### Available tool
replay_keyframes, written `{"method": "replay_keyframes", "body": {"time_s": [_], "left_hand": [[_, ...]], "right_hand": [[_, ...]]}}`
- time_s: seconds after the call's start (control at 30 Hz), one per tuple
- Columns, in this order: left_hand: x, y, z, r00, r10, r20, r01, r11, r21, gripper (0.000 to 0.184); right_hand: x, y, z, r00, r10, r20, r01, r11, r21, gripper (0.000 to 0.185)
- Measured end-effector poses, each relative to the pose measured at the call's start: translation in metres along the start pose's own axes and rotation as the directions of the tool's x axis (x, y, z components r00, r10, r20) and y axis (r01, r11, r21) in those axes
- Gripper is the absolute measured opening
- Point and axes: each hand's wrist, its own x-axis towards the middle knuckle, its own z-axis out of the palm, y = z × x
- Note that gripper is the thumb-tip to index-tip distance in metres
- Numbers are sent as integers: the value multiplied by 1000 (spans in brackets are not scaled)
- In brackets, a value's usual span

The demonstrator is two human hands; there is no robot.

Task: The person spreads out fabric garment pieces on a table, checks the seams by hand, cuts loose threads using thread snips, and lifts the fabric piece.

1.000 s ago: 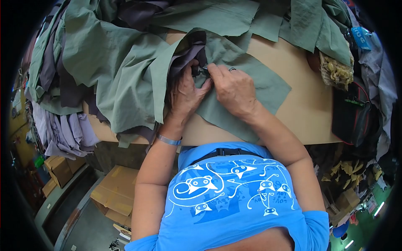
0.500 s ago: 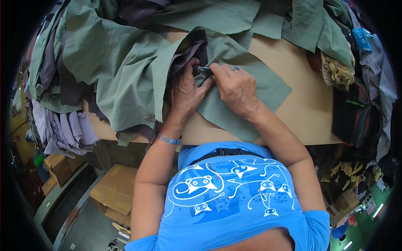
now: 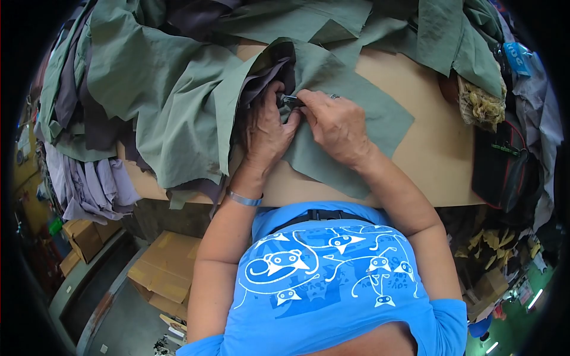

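A green cloth piece (image 3: 332,139) lies on the table, its upper part folded up with a dark lining (image 3: 279,74) showing inside. My left hand (image 3: 268,127) is at that fold, fingers closed on the cloth and partly hidden by it. Between thumb and fingers of my right hand (image 3: 338,121) is a small tool with a shiny metal tip (image 3: 290,98), which looks like thread snips. The tip points left, towards my left fingertips. My right fingers hide most of this tool, and the exact spot it meets on the cloth is hard to see.
Green and dark cloth (image 3: 172,101) is heaped along the left and far side of the tan table (image 3: 415,148). Lilac cloth (image 3: 89,184) hangs off the left edge. A black bag (image 3: 500,163) hangs at the right edge. Cardboard boxes (image 3: 163,267) stand below on the left.
Both hands stay at the same fold, with my left wrist shifted slightly right. The metal-tipped tool is nearly where it was. A far cloth edge appears slightly moved.
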Motion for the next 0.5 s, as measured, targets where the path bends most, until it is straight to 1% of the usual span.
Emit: {"method": "replay_keyframes", "body": {"time_s": [0.13, 0.2, 0.3, 0.33, 0.43, 0.5], "left_hand": [[-1, 1, -2, 999, 36, 4, -36, 997, 63, 49], [-1, 1, -2, 998, 55, 4, -55, 996, 71, 48], [-1, 2, -3, 997, -4, 81, -4, 995, 103, 48], [-2, 2, -3, 998, 19, 59, -24, 996, 86, 48], [-1, 0, 0, 997, 77, 6, -77, 996, 52, 48], [-1, -2, 0, 995, 101, -9, -100, 994, 53, 48]], "right_hand": [[-1, -2, 2, 994, 98, -53, -91, 987, 131, 23], [-3, -1, 4, 993, 84, -87, -72, 989, 133, 24], [-3, 1, 6, 991, 70, -116, -52, 987, 151, 24], [-3, 1, 7, 990, 69, -122, -49, 986, 160, 23], [-3, 3, 7, 992, 1, -123, 14, 993, 119, 22], [-1, 3, 4, 996, -36, -87, 40, 998, 47, 21]]}}
